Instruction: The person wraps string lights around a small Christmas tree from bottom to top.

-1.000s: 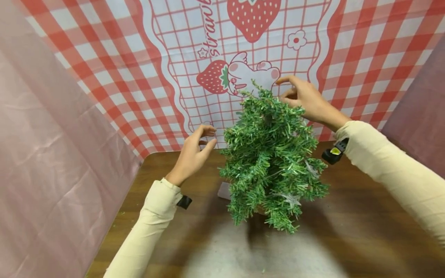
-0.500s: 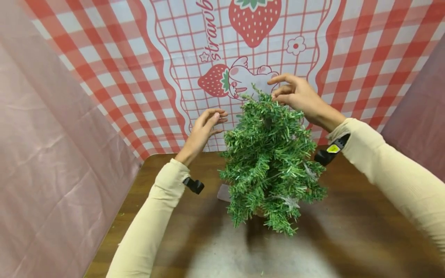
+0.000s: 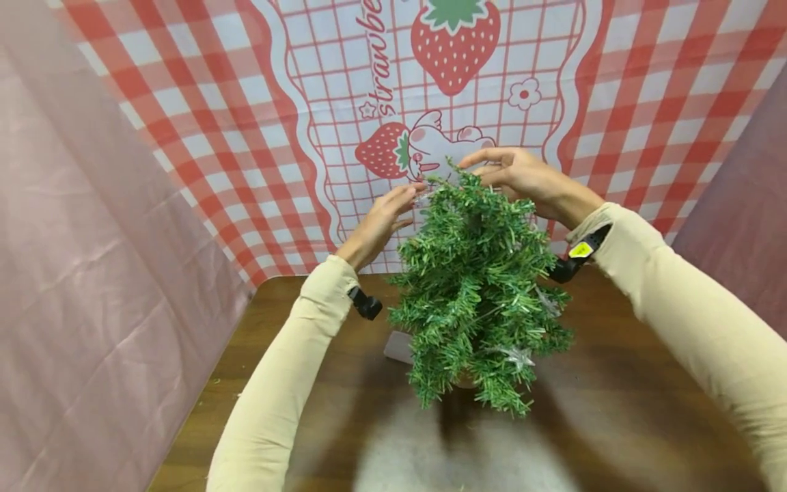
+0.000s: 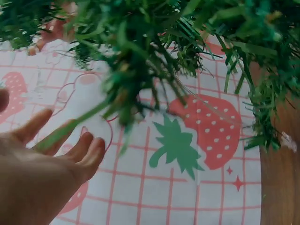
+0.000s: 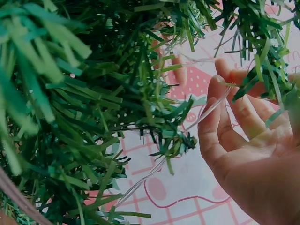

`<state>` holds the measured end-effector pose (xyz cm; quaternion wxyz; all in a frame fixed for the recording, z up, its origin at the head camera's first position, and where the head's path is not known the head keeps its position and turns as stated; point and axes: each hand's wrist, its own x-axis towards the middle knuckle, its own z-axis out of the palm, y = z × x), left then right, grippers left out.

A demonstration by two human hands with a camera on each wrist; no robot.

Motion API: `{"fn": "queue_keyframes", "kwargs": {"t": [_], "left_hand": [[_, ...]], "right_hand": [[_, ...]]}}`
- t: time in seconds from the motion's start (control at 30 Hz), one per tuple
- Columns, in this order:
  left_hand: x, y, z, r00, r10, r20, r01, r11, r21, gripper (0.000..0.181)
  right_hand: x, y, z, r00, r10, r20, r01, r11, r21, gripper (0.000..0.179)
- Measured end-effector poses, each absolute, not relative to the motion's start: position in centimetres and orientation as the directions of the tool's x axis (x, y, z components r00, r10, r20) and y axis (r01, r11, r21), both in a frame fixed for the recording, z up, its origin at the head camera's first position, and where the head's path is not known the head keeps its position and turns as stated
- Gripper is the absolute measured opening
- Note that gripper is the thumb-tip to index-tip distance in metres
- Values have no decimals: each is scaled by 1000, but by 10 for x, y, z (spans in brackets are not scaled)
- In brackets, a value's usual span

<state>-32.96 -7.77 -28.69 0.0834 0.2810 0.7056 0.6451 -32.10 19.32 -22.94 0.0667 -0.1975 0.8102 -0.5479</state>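
A small artificial Christmas tree (image 3: 473, 287) stands upright on the table. My right hand (image 3: 531, 179) is behind its top right side. In the right wrist view the thumb and fingertips pinch a thin clear wire (image 5: 146, 179) that runs along the branches. My left hand (image 3: 380, 222) reaches behind the upper left branches. Its fingers are extended and slightly bent in the left wrist view, with a branch in front of them. Something clear (image 3: 424, 198) shows beside the left fingertips; its kind is unclear. A clear star-shaped ornament (image 3: 518, 358) hangs low on the tree's front.
A flat pale object (image 3: 398, 347) lies on the wooden table (image 3: 295, 410), left of the tree. Behind stands a red-and-white checked cloth (image 3: 258, 137) with strawberry prints. Pink fabric (image 3: 111, 307) hangs at the left, and more at the right.
My left hand has risen and moved right, toward the treetop. The right hand has shifted left behind the top. The tree stays in place.
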Motion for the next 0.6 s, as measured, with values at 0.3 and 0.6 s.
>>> {"fn": "queue_keyframes", "kwargs": {"t": [0.3, 0.6], "left_hand": [[-329, -75, -294, -827, 488, 278, 340, 41, 940, 18], [-326, -80, -290, -810, 520, 271, 319, 3, 948, 32]], "right_hand": [[-314, 197, -239, -912, -393, 116, -240, 282, -929, 29], [-310, 204, -242, -910, -413, 39, -162, 268, -950, 38]]}}
